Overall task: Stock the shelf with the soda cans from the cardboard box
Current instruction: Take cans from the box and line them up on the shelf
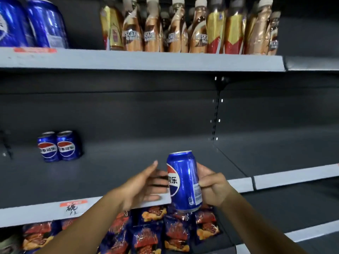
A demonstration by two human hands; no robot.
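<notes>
Gripped upright by the right hand (211, 184), a blue soda can (184, 181) hangs before the middle shelf's front edge (45, 211); the left hand (145, 184) spreads just beside it, fingers straight. Two cans (58, 146) stand at the shelf's rear left; dark bare decking elsewhere. Snack bags (146, 235) below are partly hidden.

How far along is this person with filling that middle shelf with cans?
Early, it seems. Two blue cans already stand side by side at the back left of the middle shelf. The right hand grips a third can, the left hand open beside it. Most of that shelf remains unfilled; the box is out of view.
</notes>
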